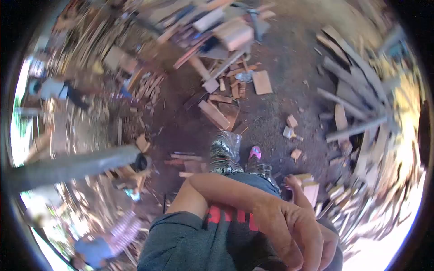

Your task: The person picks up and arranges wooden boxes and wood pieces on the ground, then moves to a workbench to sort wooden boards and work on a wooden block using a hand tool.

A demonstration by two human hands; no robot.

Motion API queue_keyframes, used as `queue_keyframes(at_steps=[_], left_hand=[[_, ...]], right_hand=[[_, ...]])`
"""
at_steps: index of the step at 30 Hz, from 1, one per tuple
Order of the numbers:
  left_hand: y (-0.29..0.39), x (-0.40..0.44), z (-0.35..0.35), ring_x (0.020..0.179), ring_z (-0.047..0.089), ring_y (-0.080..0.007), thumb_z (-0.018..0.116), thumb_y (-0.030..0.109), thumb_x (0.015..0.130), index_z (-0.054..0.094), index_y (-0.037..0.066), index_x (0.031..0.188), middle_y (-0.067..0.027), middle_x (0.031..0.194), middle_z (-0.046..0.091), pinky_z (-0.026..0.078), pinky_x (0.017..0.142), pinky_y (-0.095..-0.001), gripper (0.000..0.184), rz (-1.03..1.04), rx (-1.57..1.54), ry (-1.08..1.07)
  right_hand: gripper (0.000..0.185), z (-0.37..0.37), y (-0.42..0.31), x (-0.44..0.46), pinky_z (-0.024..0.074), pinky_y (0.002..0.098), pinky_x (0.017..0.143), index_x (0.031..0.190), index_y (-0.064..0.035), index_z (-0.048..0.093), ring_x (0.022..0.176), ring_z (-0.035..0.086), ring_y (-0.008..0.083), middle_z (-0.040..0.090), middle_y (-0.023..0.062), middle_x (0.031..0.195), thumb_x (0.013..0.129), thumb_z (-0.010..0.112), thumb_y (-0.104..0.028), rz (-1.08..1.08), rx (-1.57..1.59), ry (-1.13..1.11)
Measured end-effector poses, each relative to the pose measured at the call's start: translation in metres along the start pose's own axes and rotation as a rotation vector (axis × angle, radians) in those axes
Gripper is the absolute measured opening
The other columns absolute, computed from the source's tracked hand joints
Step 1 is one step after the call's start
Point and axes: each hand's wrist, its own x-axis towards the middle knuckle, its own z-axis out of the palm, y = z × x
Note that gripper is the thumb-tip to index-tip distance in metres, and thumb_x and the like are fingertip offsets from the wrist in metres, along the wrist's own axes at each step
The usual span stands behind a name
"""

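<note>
Across the dark shirt with red print, my left hand [298, 230] is raised close to the camera, its fingers bent down and slightly apart. Nothing shows between them. Small and blurred, my right hand [293, 182] is low at my right side. Beside it are pale wood pieces [309, 189]; whether it touches or grips one is unclear. Past my patterned trousers [225, 151] and a pink shoe [255, 152], wood blocks [214, 115] lie on the dark ground.
Ahead stands a blurred pile of cut wood [233, 34]. Long boards [350, 90] lean at the right. A thick grey pole [81, 167] juts in from the left. Two other people [54, 89] [97, 250] are at the left, among wood scraps.
</note>
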Motion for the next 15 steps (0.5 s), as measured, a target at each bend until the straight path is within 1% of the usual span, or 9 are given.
queue_keyframes(at_steps=[1,3,5,7,9,11,12,13,15], left_hand=[[0.002,-0.005,0.005,0.108,0.043,-0.0231,0.048,0.009,0.092,0.063,-0.001,0.112,-0.0120,0.100,0.058,0.040,0.082,-0.0332,0.026,-0.096,0.032,-0.018],[0.007,-0.015,0.027,0.108,0.044,-0.0233,0.049,0.011,0.092,0.062,-0.001,0.113,-0.0120,0.103,0.056,0.041,0.081,-0.0323,0.027,-0.023,-0.013,0.035],[0.021,-0.028,0.038,0.107,0.044,-0.0236,0.050,0.013,0.092,0.062,0.000,0.114,-0.0120,0.107,0.054,0.042,0.079,-0.0314,0.028,0.031,-0.084,0.077],[0.084,-0.032,0.028,0.098,0.049,-0.0219,0.055,0.017,0.089,0.063,0.008,0.110,-0.0055,0.102,0.053,0.041,0.077,-0.0335,0.025,-0.149,0.417,-0.045],[0.114,-0.048,0.039,0.094,0.052,-0.0189,0.058,0.017,0.088,0.062,0.006,0.109,-0.0063,0.101,0.054,0.042,0.077,-0.0301,0.024,-0.116,0.621,-0.010],[0.150,-0.071,0.051,0.092,0.054,-0.0165,0.063,0.020,0.087,0.061,0.004,0.109,-0.0075,0.102,0.054,0.042,0.079,-0.0274,0.027,-0.095,0.894,0.085],[0.169,-0.089,0.055,0.094,0.053,-0.0170,0.065,0.023,0.085,0.062,0.004,0.110,-0.0079,0.106,0.053,0.041,0.082,-0.0281,0.031,-0.097,0.995,0.131],[0.195,-0.108,0.063,0.097,0.052,-0.0172,0.065,0.024,0.085,0.061,0.004,0.111,-0.0082,0.110,0.051,0.041,0.085,-0.0291,0.033,-0.122,0.982,0.245],[0.239,-0.160,0.079,0.101,0.051,-0.0176,0.065,0.025,0.085,0.058,0.004,0.114,-0.0086,0.116,0.048,0.039,0.089,-0.0311,0.037,-0.137,0.988,0.489]], right_hand=[[0.027,-0.011,-0.002,0.006,0.0516,0.0406,0.060,0.092,-0.0055,0.062,0.064,0.063,0.0235,0.064,0.0094,0.073,0.083,0.054,-0.029,0.077,0.078,-0.036],[0.024,-0.028,0.025,0.051,0.0510,0.0424,0.055,0.090,-0.0063,0.060,0.061,0.062,0.0237,0.062,0.0068,0.070,0.084,0.054,-0.029,0.144,0.117,-0.069],[0.019,-0.041,-0.003,0.095,0.0479,0.0354,0.045,0.079,-0.0088,0.060,0.053,0.057,0.0175,0.054,0.0048,0.059,0.086,0.052,-0.025,0.147,0.049,-0.140],[0.021,-0.067,-0.069,0.100,0.0459,0.0422,0.046,0.078,-0.0108,0.054,0.052,0.054,0.0225,0.051,0.0045,0.062,0.084,0.057,-0.030,0.153,0.228,-0.059],[0.023,-0.078,-0.100,0.146,0.0457,0.0428,0.046,0.076,-0.0107,0.055,0.052,0.056,0.0244,0.054,0.0069,0.063,0.084,0.056,-0.032,-0.700,-0.431,0.074],[0.023,-0.074,-0.157,0.173,0.0495,0.0424,0.053,0.076,-0.0092,0.059,0.062,0.062,0.0269,0.061,0.0105,0.071,0.081,0.058,-0.031,-0.615,-0.368,0.051],[0.022,-0.068,-0.196,0.173,0.0507,0.0410,0.058,0.079,-0.0084,0.061,0.068,0.063,0.0276,0.063,0.0121,0.075,0.080,0.058,-0.030,-0.398,-0.325,0.067],[0.022,-0.063,-0.249,0.164,0.0520,0.0397,0.063,0.081,-0.0077,0.063,0.074,0.064,0.0284,0.065,0.0137,0.078,0.080,0.057,-0.029,-0.175,-0.271,0.082],[0.028,-0.046,-0.328,0.141,0.0514,0.0383,0.072,0.088,-0.0070,0.067,0.085,0.064,0.0319,0.066,0.0174,0.086,0.080,0.055,-0.031,-0.111,-0.229,0.052]])
